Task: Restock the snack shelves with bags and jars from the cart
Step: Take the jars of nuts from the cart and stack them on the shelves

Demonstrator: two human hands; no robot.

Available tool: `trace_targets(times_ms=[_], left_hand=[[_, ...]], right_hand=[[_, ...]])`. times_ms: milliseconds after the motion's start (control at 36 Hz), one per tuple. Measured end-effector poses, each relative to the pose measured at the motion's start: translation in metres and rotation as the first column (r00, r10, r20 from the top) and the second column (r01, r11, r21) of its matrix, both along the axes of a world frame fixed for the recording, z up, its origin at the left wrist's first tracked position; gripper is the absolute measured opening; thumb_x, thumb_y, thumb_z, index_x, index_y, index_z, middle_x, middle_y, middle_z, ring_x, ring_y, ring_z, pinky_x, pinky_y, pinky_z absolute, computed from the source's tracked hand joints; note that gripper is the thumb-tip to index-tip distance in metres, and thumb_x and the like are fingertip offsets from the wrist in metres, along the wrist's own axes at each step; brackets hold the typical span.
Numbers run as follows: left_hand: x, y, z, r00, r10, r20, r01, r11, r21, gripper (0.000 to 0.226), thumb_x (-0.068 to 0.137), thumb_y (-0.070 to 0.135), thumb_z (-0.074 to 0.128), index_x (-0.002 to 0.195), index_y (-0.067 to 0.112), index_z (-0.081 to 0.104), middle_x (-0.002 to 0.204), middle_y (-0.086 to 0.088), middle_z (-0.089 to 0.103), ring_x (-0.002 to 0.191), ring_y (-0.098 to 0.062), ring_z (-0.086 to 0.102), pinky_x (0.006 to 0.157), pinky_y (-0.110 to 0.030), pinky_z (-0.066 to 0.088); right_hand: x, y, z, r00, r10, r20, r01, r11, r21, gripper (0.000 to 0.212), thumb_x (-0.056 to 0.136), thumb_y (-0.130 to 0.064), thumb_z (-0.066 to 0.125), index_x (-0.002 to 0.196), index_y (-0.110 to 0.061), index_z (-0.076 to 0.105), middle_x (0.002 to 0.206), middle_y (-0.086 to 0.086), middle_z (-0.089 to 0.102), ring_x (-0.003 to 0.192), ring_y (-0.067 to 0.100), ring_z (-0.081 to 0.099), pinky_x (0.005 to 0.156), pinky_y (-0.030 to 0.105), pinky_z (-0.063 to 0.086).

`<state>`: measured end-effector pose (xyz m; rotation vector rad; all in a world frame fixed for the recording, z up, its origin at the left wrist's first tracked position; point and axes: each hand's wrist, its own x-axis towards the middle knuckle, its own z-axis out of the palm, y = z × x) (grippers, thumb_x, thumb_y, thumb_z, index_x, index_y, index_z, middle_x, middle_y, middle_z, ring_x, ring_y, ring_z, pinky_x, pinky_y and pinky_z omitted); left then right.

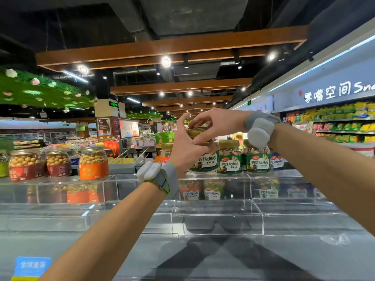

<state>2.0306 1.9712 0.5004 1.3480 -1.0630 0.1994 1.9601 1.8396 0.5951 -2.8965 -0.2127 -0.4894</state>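
Here, the left hand (185,148) wrapped round the shoulder of a pistachio jar (207,162) while the right hand (215,122) pinched its green lid (195,132) from above. The jar stood upright at the left end of a row of matching jars (230,159) on the clear riser (215,199).

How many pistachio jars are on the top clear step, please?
3: left jar, in the left hand and right hand; middle jar; right jar; others may be hidden.

Wooden ceiling beams (172,47), round spotlights (166,61), green flowered canopy (40,92) at left, blue wall sign (334,92) at right
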Motion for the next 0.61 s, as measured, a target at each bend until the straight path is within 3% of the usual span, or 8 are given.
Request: trace_targets(times_ms=[56, 139, 222, 333, 417, 611], left_hand=[[0.004, 0.001, 0.001, 1.000, 0.009, 0.001, -0.009, 1.000, 0.000, 0.116, 0.065, 0.004, 0.094, 0.150, 0.033, 0.021, 0.122, -0.010, 0.061, 0.096, -0.017, 0.073, 0.078, -0.014, 0.054], [0.012, 0.003, 0.002, 0.999, 0.024, 0.028, -0.024, 1.000, -0.010, 0.115, 0.061, 0.009, 0.096, 0.145, 0.040, 0.024, 0.129, -0.005, 0.052, 0.110, -0.021, 0.068, 0.097, -0.028, 0.054], [0.019, 0.013, 0.004, 0.995, 0.075, 0.069, -0.076, 0.997, 0.013, 0.110, 0.063, 0.019, 0.095, 0.146, 0.039, 0.025, 0.128, 0.000, 0.047, 0.114, -0.015, 0.060, 0.097, -0.025, 0.051], [0.032, 0.029, 0.001, 0.969, 0.224, 0.101, -0.227, 0.974, 0.020, 0.080, 0.073, 0.024, 0.082, 0.138, 0.035, 0.037, 0.131, 0.001, 0.045, 0.124, -0.019, 0.047, 0.109, -0.045, 0.044], [0.040, 0.041, -0.003, 0.924, 0.355, 0.138, -0.361, 0.933, 0.015, 0.061, 0.076, 0.023, 0.071, 0.127, 0.035, 0.040, 0.130, -0.002, 0.041, 0.126, -0.023, 0.042, 0.108, -0.045, 0.041], [0.073, 0.055, -0.016, 0.807, 0.489, 0.330, -0.578, 0.769, 0.273, 0.057, 0.088, 0.028, 0.064, 0.142, 0.028, 0.046, 0.145, -0.008, 0.031, 0.139, -0.031, 0.021, 0.114, -0.048, 0.029]], right_hand=[[-0.002, 0.002, 0.001, 1.000, -0.006, 0.024, 0.007, 1.000, -0.016, 0.067, 0.076, -0.060, 0.076, 0.135, -0.035, 0.056, 0.126, -0.015, 0.057, 0.100, -0.003, 0.055, 0.089, 0.025, 0.048], [-0.001, 0.004, 0.002, 0.998, -0.021, 0.067, 0.022, 1.000, -0.016, 0.070, 0.079, -0.057, 0.075, 0.139, -0.029, 0.053, 0.122, -0.012, 0.058, 0.098, -0.001, 0.056, 0.085, 0.023, 0.045], [0.005, 0.002, 0.001, 0.985, -0.059, 0.163, 0.065, 0.997, -0.036, 0.070, 0.079, -0.060, 0.073, 0.138, -0.028, 0.054, 0.125, -0.008, 0.060, 0.104, 0.006, 0.056, 0.087, 0.024, 0.040], [0.017, -0.005, -0.002, 0.974, -0.104, 0.200, 0.118, 0.991, -0.058, 0.068, 0.080, -0.061, 0.071, 0.135, -0.025, 0.054, 0.128, -0.004, 0.058, 0.109, 0.012, 0.053, 0.090, 0.028, 0.042], [0.028, -0.007, -0.004, 0.972, -0.148, 0.181, 0.166, 0.982, -0.088, 0.071, 0.079, -0.063, 0.072, 0.136, -0.026, 0.053, 0.130, -0.002, 0.058, 0.106, 0.014, 0.054, 0.091, 0.029, 0.044], [0.057, -0.005, -0.020, 0.973, -0.180, 0.143, 0.202, 0.968, -0.150, 0.074, 0.079, -0.059, 0.074, 0.137, -0.019, 0.054, 0.130, 0.003, 0.060, 0.104, 0.018, 0.056, 0.089, 0.028, 0.047]])
